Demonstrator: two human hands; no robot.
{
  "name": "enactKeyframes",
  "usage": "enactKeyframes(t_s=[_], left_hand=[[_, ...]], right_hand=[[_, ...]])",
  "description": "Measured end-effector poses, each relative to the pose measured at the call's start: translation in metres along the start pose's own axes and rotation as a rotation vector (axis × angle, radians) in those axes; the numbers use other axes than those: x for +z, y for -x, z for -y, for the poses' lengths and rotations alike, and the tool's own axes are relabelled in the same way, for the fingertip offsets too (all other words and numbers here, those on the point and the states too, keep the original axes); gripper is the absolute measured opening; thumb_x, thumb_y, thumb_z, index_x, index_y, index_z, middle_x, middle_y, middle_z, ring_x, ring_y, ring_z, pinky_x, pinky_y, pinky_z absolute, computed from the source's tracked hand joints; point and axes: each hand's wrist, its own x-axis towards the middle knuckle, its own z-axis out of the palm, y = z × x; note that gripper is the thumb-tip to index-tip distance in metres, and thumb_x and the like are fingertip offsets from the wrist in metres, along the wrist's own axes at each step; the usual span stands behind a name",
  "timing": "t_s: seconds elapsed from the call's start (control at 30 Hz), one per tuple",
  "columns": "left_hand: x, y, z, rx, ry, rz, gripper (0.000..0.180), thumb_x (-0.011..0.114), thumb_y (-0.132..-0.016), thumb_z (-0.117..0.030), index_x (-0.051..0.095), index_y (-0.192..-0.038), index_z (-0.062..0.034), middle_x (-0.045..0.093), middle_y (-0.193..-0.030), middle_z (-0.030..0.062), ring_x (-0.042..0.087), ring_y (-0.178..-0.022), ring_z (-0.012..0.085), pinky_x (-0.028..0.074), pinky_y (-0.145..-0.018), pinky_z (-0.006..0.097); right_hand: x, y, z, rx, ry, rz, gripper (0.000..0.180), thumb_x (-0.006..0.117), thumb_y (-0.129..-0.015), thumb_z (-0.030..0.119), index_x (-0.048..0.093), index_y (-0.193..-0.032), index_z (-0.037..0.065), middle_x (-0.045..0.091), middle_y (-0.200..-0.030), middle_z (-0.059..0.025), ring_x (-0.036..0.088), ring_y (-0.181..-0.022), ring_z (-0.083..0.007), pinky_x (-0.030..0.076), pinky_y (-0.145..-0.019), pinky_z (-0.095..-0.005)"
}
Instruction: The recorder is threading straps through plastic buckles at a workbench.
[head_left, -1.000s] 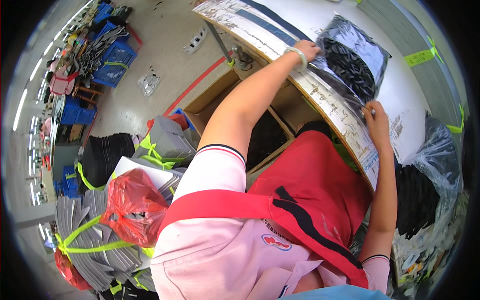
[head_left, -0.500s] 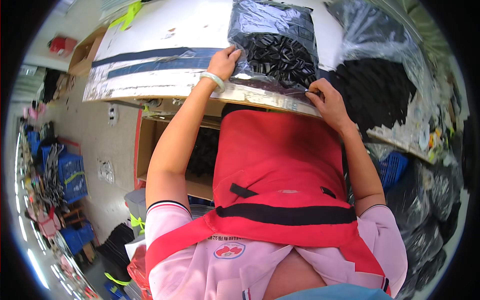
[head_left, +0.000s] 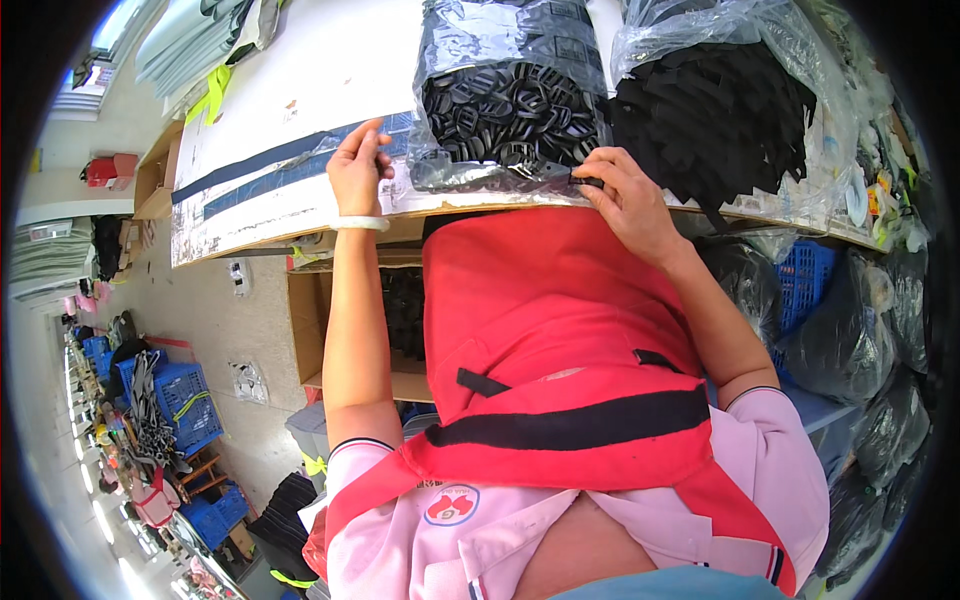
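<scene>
Because the clear bag of black plastic rings (head_left: 510, 95) lies at the table edge (head_left: 300, 215), within reach, its near corner is pinched shut by the right hand (head_left: 625, 200), while the left hand (head_left: 358, 165), fingertips together, rests beside it.

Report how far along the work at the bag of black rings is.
Done: little shows as finished; no loose pieces lie on the white tabletop. In hand: the right hand pinches a small black piece at the near edge of the clear bag of black rings, while the left hand rests at the table edge. Left: the bag looks full, as does the bag of black straps beside it.
</scene>
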Motion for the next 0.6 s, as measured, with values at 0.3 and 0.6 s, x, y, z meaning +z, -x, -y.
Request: enactKeyframes(t_s=[0.3, 0.6], left_hand=[[0.111, 0.011, -0.028, 0.527, -1.255, 0.148, 0.085, 0.055, -0.08, -0.068, 0.038, -0.143, -0.0134, 0.055, -0.114, 0.022, 0.063, -0.088, 0.0422, 0.052, -0.073, 0.047], [0.113, -0.011, -0.012, 0.552, -1.227, 0.288, 0.04, 0.061, -0.09, -0.035, 0.054, -0.117, -0.0073, 0.064, -0.105, 0.0208, 0.062, -0.095, 0.0401, 0.05, -0.08, 0.047]], right_hand=[[0.013, 0.0, -0.002, -0.206, -0.079, -0.021, 0.013, 0.063, -0.086, 0.001, 0.064, -0.099, 0.003, 0.059, -0.101, -0.0088, 0.059, -0.075, -0.02, 0.047, -0.067, -0.0288], [0.012, 0.018, -0.005, -0.157, -0.155, 0.082, 0.012, 0.059, -0.089, 0.004, 0.064, -0.1, 0.001, 0.062, -0.096, -0.0111, 0.062, -0.086, -0.0264, 0.049, -0.074, -0.0321]])
